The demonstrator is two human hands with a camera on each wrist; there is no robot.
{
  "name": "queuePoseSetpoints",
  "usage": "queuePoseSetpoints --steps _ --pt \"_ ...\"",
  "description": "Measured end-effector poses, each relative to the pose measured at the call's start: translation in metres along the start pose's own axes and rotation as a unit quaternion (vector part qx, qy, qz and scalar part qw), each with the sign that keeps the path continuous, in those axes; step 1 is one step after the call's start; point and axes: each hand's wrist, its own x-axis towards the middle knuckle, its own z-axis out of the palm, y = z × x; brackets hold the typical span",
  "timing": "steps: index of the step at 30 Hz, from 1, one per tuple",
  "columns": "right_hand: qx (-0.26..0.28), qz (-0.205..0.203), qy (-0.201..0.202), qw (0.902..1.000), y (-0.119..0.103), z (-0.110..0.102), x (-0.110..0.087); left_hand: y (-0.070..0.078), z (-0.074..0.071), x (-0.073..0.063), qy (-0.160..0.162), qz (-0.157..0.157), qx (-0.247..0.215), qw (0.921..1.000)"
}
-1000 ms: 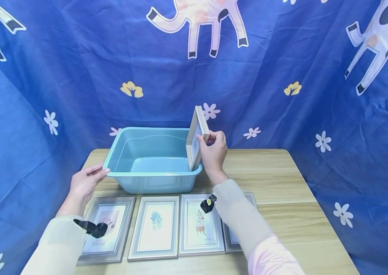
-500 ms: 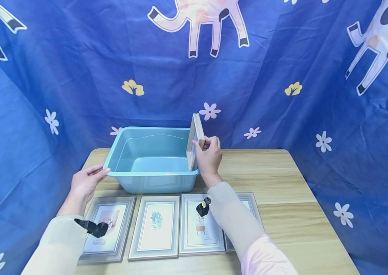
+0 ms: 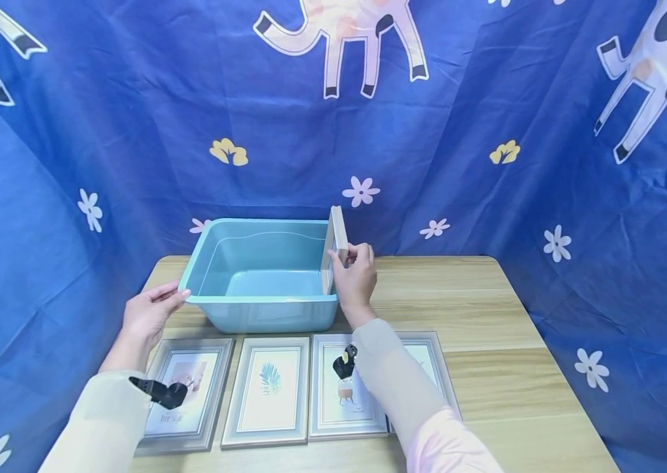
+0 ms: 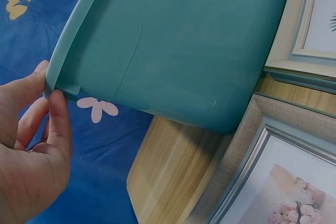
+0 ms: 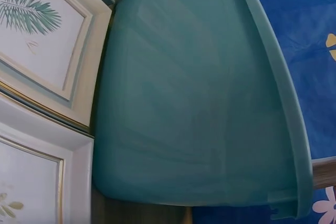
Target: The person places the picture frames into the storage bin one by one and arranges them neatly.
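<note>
A light blue plastic tub [image 3: 262,315] stands on the table, and my left hand [image 3: 150,312] pinches its front left rim between thumb and fingers. The left wrist view shows that grip at the rim [image 4: 68,40], thumb over it and fingers beneath. At the tub's right end, my right hand [image 3: 357,272] holds a pale wooden picture frame [image 3: 339,230] by its near edge, thumb on its left face. This frame stands upright, its lower part inside the tub and its top above the rim. In the right wrist view the tub's wall [image 5: 194,98] fills the middle, and the hand is out of sight.
Several picture frames lie in a row before the tub: one with a flower print [image 3: 185,394], one with a blue leaf [image 3: 266,392], one with a potted plant [image 3: 347,410], another partly under the right sleeve. Wooden tabletop [image 3: 505,368]; blue curtain [image 3: 445,164] behind.
My right hand has lowered the picture frame further into the tub, moving slightly left and tilting it more upright. The left hand stays on the rim.
</note>
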Motion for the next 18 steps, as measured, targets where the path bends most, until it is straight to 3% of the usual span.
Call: queuePoseSetpoints --steps 7,18 --pt "-0.016 0.019 -0.008 0.9996 0.003 0.004 -0.010 0.000 0.000 0.000 -0.006 -0.001 -0.021 0.9998" --pt "-0.073 0.054 -0.002 0.9959 0.003 0.006 -0.020 0.002 0.000 0.000 -0.008 0.001 -0.008 0.9999"
